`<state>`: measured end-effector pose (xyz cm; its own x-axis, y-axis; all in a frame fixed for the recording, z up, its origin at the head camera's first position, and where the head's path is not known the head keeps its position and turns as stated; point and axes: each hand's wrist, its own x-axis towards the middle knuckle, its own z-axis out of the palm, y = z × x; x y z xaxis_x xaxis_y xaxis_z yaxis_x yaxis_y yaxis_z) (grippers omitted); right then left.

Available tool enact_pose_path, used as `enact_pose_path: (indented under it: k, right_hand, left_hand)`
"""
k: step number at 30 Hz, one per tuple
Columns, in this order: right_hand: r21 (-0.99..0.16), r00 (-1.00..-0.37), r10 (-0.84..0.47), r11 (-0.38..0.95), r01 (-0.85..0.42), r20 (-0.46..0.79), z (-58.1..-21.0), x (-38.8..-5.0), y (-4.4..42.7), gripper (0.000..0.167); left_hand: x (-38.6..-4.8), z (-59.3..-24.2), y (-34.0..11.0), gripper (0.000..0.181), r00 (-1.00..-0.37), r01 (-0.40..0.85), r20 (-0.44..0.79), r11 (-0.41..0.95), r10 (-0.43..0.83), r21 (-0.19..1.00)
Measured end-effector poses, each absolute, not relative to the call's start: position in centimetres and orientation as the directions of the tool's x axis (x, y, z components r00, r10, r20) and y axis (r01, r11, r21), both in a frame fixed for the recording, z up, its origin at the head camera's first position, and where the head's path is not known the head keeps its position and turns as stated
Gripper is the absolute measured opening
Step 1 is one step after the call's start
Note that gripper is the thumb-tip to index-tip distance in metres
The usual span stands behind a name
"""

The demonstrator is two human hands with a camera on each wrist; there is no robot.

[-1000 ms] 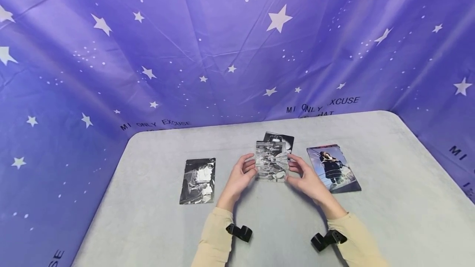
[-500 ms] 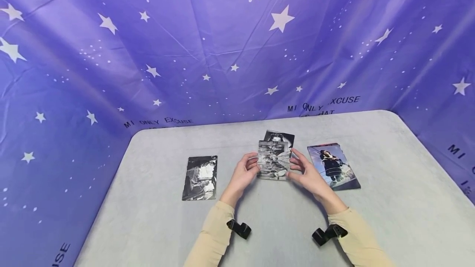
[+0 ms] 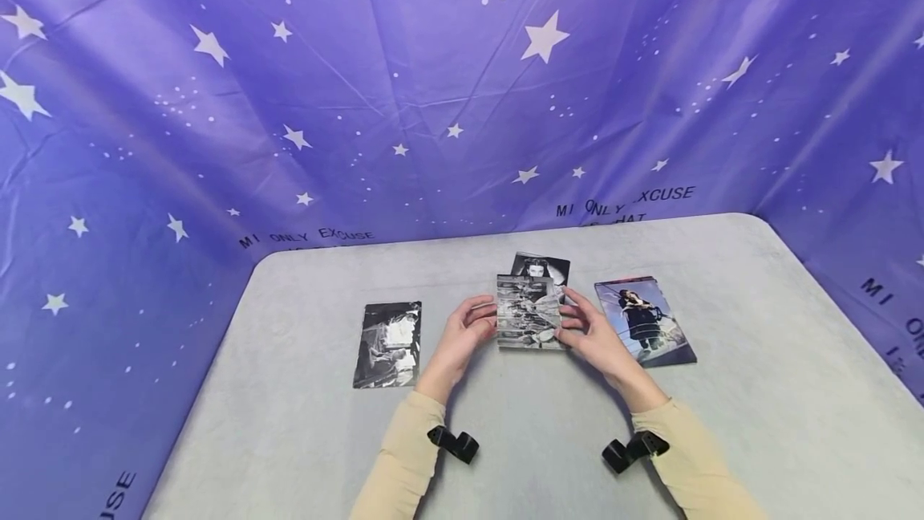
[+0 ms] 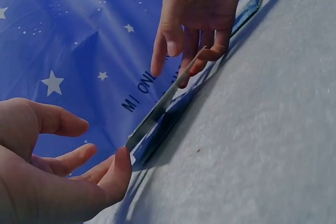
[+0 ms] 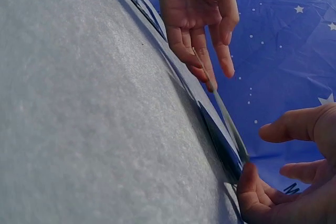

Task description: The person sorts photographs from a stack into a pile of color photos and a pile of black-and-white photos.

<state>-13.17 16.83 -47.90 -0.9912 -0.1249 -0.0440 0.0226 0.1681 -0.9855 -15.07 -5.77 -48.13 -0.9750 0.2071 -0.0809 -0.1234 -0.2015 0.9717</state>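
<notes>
In the head view a black-and-white photo [image 3: 528,311] with a crowded scene is held a little above the table. My left hand [image 3: 462,339] holds its left edge and my right hand [image 3: 595,339] its right edge. The left wrist view shows the photo [image 4: 163,106] nearly edge-on and tilted, with fingers of both hands at its ends. Partly covered behind it lies a black-and-white portrait photo [image 3: 546,266]. To the left rests another black-and-white photo [image 3: 388,345]. A colour photo [image 3: 646,323] of a standing figure lies right of my right hand, apparently with more photos beneath it.
The pale grey table [image 3: 289,456] has rounded far corners. Behind it and at both sides hangs a purple-blue curtain [image 3: 433,87] with white stars and black lettering. A black strap mount sits on each beige sleeve [image 3: 404,456].
Both hands keep holding the same photo in almost the same place. The head view has shifted slightly, and my left forearm has moved a little to the left.
</notes>
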Motion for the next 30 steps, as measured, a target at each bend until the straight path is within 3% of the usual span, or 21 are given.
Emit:
enact_pose_path:
  k: [16,24,30]
  right_hand:
    - [-0.999,-0.995,-0.095,0.035,0.023,-0.027,-48.3,-13.8,13.0,0.065]
    - [-0.997,-0.992,-0.115,0.051,0.051,-0.056,-48.3,-14.4,11.7,0.056]
    - [-0.998,-0.992,-0.113,0.015,0.059,-0.061,-48.4,-14.8,10.6,0.053]
  left_hand:
    - [-15.7,-48.8,-8.6,0.057,-0.986,-0.149,-0.128,-0.21,0.111,0.966]
    - [-15.1,-49.4,-9.4,0.061,-0.982,-0.155,-0.132,-0.171,0.135,0.973]
    - [-15.1,-49.1,-10.4,0.061,-0.989,-0.088,-0.076,-0.091,0.127,0.992]
